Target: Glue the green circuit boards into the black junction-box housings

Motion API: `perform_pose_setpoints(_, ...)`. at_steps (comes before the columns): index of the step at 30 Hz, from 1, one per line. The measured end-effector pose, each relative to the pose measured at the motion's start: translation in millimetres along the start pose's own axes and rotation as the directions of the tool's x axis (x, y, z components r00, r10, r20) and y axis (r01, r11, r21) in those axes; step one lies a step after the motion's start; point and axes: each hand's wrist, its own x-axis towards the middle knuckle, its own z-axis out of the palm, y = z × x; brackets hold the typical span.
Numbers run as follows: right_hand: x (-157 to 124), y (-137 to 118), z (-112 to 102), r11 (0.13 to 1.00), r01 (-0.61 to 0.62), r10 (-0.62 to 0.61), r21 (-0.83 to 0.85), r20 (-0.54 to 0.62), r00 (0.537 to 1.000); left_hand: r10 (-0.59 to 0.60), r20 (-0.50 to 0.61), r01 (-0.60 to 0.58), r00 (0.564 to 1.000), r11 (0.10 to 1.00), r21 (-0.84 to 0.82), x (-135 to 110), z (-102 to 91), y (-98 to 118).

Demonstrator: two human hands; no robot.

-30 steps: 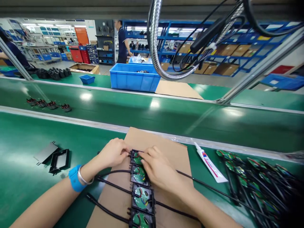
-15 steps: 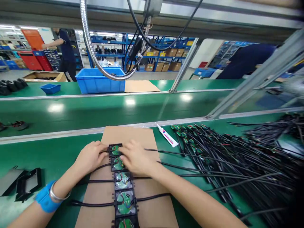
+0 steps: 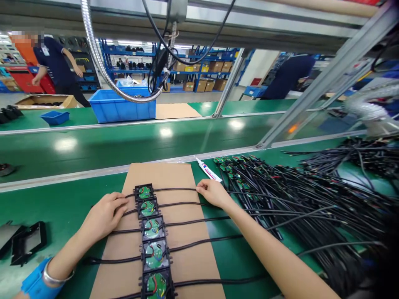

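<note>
Green circuit boards with coloured wires (image 3: 156,255) sit in a column of black plastic housings (image 3: 151,184) on a cardboard sheet (image 3: 183,169). Black cables run out of both sides of each housing. At the farthest housing, my left hand (image 3: 104,216) has its curled fingertips at the short left cable (image 3: 130,195); the exact grip is partly hidden. My right hand (image 3: 215,193) pinches the right cable (image 3: 174,189) of that same housing, near the cardboard's right edge. A white glue tube (image 3: 208,171) lies just beyond my right hand.
A large pile of black cables with boards (image 3: 280,187) covers the right of the green bench. Loose black housings (image 3: 29,243) lie at left. Beyond the rail stand a blue bin (image 3: 123,108) and a small blue tray (image 3: 55,118). A metal hose (image 3: 102,70) hangs overhead. Two people are farther back.
My right hand has left the farthest housings and moved right along the cable. My left hand has drawn back left from the housing. The view has shifted; a background person has turned and moved.
</note>
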Motion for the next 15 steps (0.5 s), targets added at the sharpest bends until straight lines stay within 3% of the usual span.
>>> perform_pose_setpoints(6,-7.0,4.3,-9.6,1.0,-0.011,0.011,0.012,0.0,1.0,0.014,0.005,-0.014,1.0,1.0,-0.021,-2.8,-2.1,-5.5)
perform_pose_setpoints(15,-3.3,-8.1,-5.7,1.0,-0.013,0.011,0.029,0.059,0.998,0.02,-0.023,-0.021,1.0,1.0,-0.021,-4.3,-4.8,-2.6)
